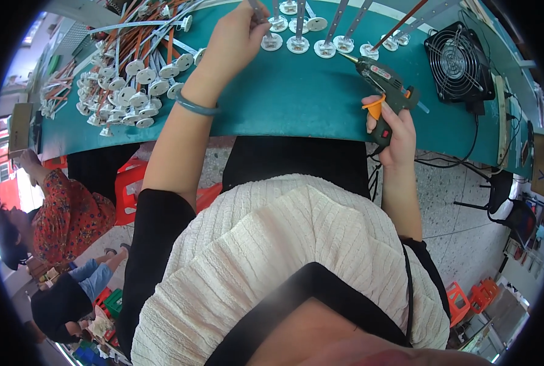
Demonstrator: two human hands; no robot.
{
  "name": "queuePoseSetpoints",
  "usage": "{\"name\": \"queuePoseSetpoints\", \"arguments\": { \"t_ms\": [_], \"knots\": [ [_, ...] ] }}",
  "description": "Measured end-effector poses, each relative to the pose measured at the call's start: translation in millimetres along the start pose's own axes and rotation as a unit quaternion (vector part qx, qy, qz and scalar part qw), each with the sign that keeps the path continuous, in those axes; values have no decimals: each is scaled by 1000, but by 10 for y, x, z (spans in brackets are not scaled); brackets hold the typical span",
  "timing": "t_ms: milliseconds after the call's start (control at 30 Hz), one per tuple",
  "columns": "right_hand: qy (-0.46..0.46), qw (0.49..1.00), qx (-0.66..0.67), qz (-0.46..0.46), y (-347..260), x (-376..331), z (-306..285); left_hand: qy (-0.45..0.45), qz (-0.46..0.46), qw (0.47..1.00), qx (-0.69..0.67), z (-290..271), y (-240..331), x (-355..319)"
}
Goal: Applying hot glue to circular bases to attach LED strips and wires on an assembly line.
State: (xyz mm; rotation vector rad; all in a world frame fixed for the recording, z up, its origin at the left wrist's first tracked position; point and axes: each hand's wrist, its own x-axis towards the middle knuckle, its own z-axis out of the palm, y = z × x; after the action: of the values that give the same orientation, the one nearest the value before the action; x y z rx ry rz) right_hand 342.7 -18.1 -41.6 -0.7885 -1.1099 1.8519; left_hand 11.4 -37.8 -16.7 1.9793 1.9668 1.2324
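Observation:
My right hand (398,135) is wrapped round the handle of a dark green glue gun (383,78) with an orange trigger. Its nozzle points up and left, close to the white round bases standing in rows at the table's far edge. At the left end of the front row, my left hand (238,38) pinches a grey strip (257,10) above a white disc base (272,43). Beside it stand more discs with upright grey strips, such as a disc (297,45) and another disc (324,50). A brown-red strip (400,24) leans up from one disc at the right.
A heap of white discs on brown and grey strips (128,91) covers the left of the green table (296,97). A black fan (458,61) stands at the right, with cables (467,152) below it. Two people are at the left, near a red stool (128,189).

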Motion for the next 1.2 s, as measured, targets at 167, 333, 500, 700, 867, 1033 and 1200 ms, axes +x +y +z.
{"name": "queuePoseSetpoints", "arguments": {
  "t_ms": [167,333,500,700,867,1033,1200],
  "knots": [
    [7,1000,-24,7,10,-10,-35,-10,-11,1000,-17,18,-39,33],
    [-1,1000,-16,21,-155,-54,-161,-59,-5,998,-22,-14,-48,4],
    [140,969,-175,100,-423,-53,-440,-67,-4,998,-6,-123,-54,5],
    [183,935,-287,103,-476,-112,-550,-74,-19,997,1,-280,-171,-72],
    [188,926,-315,89,-447,-134,-669,80,-101,984,-124,-679,-208,-203],
    [178,936,-292,82,-437,-145,-695,227,-174,936,-206,-1243,-420,-424],
    [182,937,-287,80,-421,-132,-733,26,-71,995,-58,-452,-198,-260]
  ]
}}
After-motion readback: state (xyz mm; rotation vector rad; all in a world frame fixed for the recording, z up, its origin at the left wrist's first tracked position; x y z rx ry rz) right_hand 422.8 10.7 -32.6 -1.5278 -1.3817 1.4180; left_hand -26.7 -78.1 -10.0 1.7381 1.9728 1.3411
